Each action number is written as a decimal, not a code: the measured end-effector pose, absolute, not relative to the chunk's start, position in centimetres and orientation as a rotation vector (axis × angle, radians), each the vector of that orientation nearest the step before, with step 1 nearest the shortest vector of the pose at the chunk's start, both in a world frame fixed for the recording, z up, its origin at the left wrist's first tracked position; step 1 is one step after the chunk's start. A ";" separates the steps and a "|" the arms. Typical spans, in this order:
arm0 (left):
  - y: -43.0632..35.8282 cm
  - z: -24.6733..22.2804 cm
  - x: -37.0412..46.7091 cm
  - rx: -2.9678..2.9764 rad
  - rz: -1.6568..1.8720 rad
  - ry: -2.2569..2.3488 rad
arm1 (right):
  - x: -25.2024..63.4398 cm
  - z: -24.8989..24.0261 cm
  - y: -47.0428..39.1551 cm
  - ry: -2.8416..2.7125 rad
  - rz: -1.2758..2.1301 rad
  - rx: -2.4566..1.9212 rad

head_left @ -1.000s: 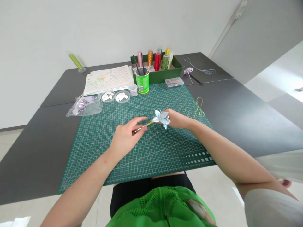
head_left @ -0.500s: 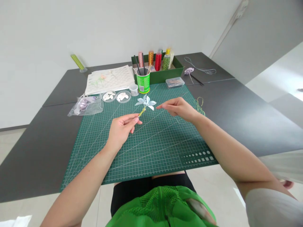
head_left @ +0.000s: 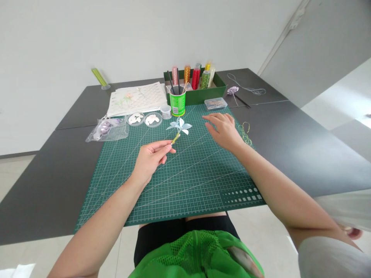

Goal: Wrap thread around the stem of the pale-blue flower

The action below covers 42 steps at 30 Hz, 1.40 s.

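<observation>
Over the middle of the green cutting mat (head_left: pixel 185 173), my left hand (head_left: pixel 152 157) pinches the yellow-green stem of a pale blue flower (head_left: pixel 179 125). The petals spread out above the fingertips, with a small white bit showing on the stem. To the right of the flower, my right hand (head_left: pixel 222 131) hovers over the mat with thumb and fingers apart, touching nothing. A tangle of green thread (head_left: pixel 245 133) lies just right of that hand.
Behind are a green cup (head_left: pixel 177 103) with sticks, a green box (head_left: pixel 208 92) of thread spools, a clear case (head_left: pixel 215 103), two dishes of white pieces (head_left: pixel 153 119), white sheets (head_left: pixel 145 98), a plastic bag (head_left: pixel 108 129) and a purple flower (head_left: pixel 232 90).
My right hand has drawn away from the petals to the right, and its fingers have opened. My left hand still holds the flower by its stem. The view has shifted slightly.
</observation>
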State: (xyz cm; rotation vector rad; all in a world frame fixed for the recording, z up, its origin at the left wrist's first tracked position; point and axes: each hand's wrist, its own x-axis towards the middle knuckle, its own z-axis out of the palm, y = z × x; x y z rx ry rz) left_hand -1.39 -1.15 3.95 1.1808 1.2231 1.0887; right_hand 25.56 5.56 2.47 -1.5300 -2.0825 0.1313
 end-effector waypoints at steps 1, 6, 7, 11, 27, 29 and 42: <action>-1.2 4.0 -1.3 1.174 1.080 1.214 | 24.7 2.4 4.9 -2.146 0.230 -1.389; -1.2 4.0 -1.1 1.161 1.038 1.175 | 21.2 1.5 2.2 -2.194 0.787 -0.862; -1.2 4.0 -1.1 1.159 1.035 1.169 | 20.7 1.3 1.8 -2.147 0.873 -0.814; -1.2 3.9 -1.1 1.139 1.036 1.163 | 19.6 0.9 0.9 -1.920 1.106 -0.794; -1.1 2.9 -0.8 1.150 1.045 1.171 | 20.1 1.0 -0.1 -2.317 0.283 -1.015; -1.0 2.7 -0.9 1.168 1.041 1.191 | 20.2 1.2 -0.2 -2.299 0.221 -0.962; -1.3 2.6 -0.4 1.528 0.736 1.371 | 21.7 4.0 -0.3 -2.222 -0.029 -0.601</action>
